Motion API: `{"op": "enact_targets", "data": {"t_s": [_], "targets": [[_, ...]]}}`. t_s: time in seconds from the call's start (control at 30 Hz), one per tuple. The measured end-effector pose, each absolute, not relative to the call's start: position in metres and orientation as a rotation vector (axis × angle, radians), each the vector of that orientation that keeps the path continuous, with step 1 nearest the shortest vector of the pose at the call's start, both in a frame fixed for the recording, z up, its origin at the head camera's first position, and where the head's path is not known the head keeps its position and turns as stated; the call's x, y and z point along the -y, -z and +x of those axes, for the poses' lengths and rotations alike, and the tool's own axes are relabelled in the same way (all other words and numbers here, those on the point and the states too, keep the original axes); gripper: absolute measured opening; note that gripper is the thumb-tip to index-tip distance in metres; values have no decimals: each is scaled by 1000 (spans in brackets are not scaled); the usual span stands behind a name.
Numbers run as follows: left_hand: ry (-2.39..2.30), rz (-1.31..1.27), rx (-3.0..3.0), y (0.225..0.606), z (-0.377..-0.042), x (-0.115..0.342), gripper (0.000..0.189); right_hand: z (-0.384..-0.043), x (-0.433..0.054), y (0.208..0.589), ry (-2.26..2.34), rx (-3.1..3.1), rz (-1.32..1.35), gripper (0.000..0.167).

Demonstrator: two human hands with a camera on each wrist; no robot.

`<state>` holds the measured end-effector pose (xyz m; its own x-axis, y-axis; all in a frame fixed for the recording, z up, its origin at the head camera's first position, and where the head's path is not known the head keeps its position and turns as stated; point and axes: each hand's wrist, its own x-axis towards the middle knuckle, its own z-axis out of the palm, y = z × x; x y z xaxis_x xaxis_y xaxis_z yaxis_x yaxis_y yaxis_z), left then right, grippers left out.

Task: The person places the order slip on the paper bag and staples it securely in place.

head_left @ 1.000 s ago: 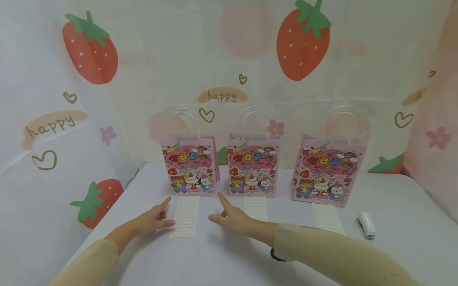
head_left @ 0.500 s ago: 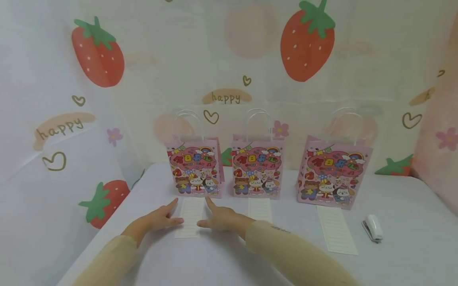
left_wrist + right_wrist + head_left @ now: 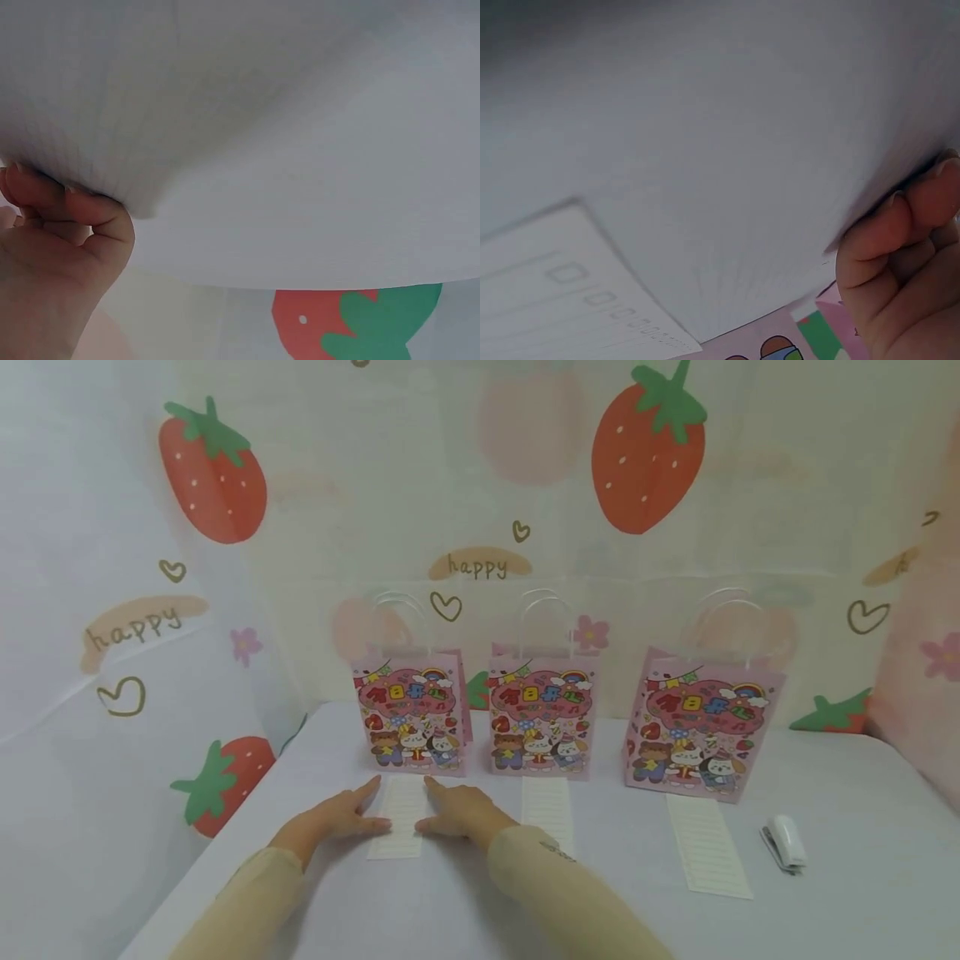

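Observation:
A narrow white lined paper slip [image 3: 400, 827] lies flat on the table before the left pink gift bag [image 3: 411, 720]. My left hand [image 3: 330, 818] is at its left edge, index finger and thumb spread apart. Mirroring it, my right hand [image 3: 467, 814] is at the right edge, index finger and thumb also apart. Whether the fingertips press the paper or only the cloth is unclear. In the left wrist view, the left hand's [image 3: 67, 251] other fingers bend against the white surface. The right wrist view shows the right hand [image 3: 904, 281] likewise, near a slip with small checkboxes [image 3: 577, 292].
Two more pink gift bags, one in the middle [image 3: 542, 720] and one at right [image 3: 705, 727], stand upright. A lined slip [image 3: 547, 802] lies before the middle bag, another [image 3: 708, 847] before the right one. A white stapler [image 3: 783, 843] sits far right. Strawberry-print cloth [image 3: 360, 510] hangs behind.
My right hand has moved left to the slip's right edge, and my left hand has shifted slightly right. The right sleeve no longer covers the right slip. The view has swung a little.

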<state>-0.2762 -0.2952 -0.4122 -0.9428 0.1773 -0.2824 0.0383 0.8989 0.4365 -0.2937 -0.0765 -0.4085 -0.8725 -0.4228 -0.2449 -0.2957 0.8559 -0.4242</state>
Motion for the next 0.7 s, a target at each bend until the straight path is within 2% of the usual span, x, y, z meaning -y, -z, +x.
{"op": "enact_targets", "data": {"t_s": [0.43,0.7], "targets": [[-425,116,-2769,412,-274,288,83,-297,86,409,420,-2777,-572,65],[-516,47,-2802,413,-278,283,73,-301,85,407,399,-2759,-556,60]]}}
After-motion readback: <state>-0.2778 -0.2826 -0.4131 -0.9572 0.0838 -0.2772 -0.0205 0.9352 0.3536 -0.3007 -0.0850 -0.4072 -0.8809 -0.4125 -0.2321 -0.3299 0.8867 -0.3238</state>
